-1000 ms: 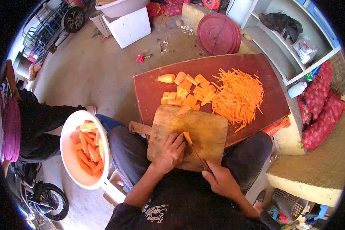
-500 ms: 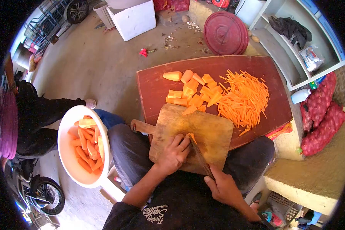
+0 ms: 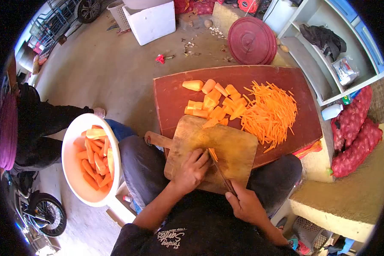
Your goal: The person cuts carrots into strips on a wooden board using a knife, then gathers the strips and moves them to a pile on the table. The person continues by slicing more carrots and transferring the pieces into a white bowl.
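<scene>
My right hand (image 3: 245,205) grips a knife (image 3: 222,174), its blade resting on the wooden cutting board (image 3: 237,147) across my lap. Beside the blade, my left hand (image 3: 193,170) presses down with curled fingers on a carrot piece, which those fingers almost wholly hide. Thin carrot strips (image 3: 213,154) lie against the knife's far side. Beyond the board, carrot chunks (image 3: 211,99) sit on a dark red board (image 3: 175,91). To their right is a heap of shredded carrot (image 3: 271,113).
A white basin (image 3: 68,177) of peeled carrots (image 3: 97,160) stands at my left. Another person's dark-clothed leg (image 3: 59,118) is beyond it, near a motorcycle wheel (image 3: 49,213). Red net sacks (image 3: 356,145) and a shelf unit (image 3: 328,81) stand at right.
More thin carrot strips show beside the blade. The knife has shifted slightly, and the whole view has tilted a little. Both hands keep nearly the same place.
</scene>
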{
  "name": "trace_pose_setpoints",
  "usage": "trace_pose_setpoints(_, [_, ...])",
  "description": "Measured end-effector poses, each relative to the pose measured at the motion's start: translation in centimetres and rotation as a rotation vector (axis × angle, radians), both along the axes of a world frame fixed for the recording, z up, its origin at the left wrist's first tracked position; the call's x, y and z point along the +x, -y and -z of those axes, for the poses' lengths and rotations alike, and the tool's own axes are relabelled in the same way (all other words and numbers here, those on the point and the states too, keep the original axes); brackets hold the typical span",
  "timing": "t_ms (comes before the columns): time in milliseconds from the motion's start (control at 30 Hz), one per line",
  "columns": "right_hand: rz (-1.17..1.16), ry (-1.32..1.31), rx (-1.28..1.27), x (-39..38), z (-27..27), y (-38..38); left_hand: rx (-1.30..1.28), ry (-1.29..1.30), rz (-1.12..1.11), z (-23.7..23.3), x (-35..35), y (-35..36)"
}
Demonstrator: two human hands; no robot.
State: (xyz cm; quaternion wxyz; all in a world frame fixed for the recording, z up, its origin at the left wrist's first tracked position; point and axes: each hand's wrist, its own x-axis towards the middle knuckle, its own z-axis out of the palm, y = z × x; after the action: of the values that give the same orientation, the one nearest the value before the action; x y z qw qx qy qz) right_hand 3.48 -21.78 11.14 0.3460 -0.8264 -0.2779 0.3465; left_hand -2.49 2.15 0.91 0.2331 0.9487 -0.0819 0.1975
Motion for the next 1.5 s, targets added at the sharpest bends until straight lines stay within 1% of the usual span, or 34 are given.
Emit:
trace_pose_setpoints(100, [-0.024,0.169,0.105,0.4,3.2,-0.2,-0.027,-0.005,0.005,-0.1,0.1,0.1])
trace_pose_setpoints(200, [-0.064,0.218,0.102,1.3,3.7,-2.3,-0.061,0.006,0.001,0.7,0.2,0.1])
trace_pose_setpoints(300, [-0.021,0.134,0.145,1.5,2.9,-2.2,-0.033,0.004,-0.022,0.5,0.0,0.1])
trace_pose_setpoints(500, [-0.008,0.014,0.035,0.7,1.3,-0.6,-0.06,0.012,-0.019,0.4,0.0,-0.1])
trace_pose_setpoints(600, [-0.016,0.231,0.185,1.1,4.1,-2.3,-0.099,0.022,-0.011,1.2,0.1,0.1])
trace_pose_setpoints(700, [0.002,0.149,0.137,1.6,3.5,-3.0,-0.084,0.006,-0.026,0.9,0.1,-0.1])
trace_pose_setpoints(800, [0.002,0.049,0.178,1.7,1.1,-2.3,-0.098,0.042,-0.047,0.5,-0.1,0.0])
trace_pose_setpoints(900, [-0.002,0.042,0.077,0.9,0.1,-1.3,-0.128,0.056,-0.07,0.5,-0.2,0.4])
trace_pose_setpoints(1067, [-0.001,0.144,0.151,1.9,3.8,-3.3,-0.1,0.028,-0.044,1.3,0.0,0.2])
trace_pose_setpoints(1100, [-0.001,0.168,0.165,1.9,3.9,-3.6,-0.09,0.03,-0.044,1.2,0.0,0.1])
trace_pose_setpoints(1200, [0.029,0.036,0.16,2.1,1.6,-3.4,-0.112,0.047,-0.051,0.9,-0.3,-0.1])
trace_pose_setpoints(1300, [0.017,0.042,0.171,1.4,0.2,-2.3,-0.16,0.088,-0.065,1.5,-0.2,0.1])
trace_pose_setpoints(1400, [0.026,0.092,0.156,1.1,2.1,-2.5,-0.154,0.085,-0.042,1.4,-0.3,0.0])
trace_pose_setpoints(1500, [0.003,0.11,0.184,2.1,3.7,-4.2,-0.164,0.06,-0.054,1.7,-0.1,0.1])
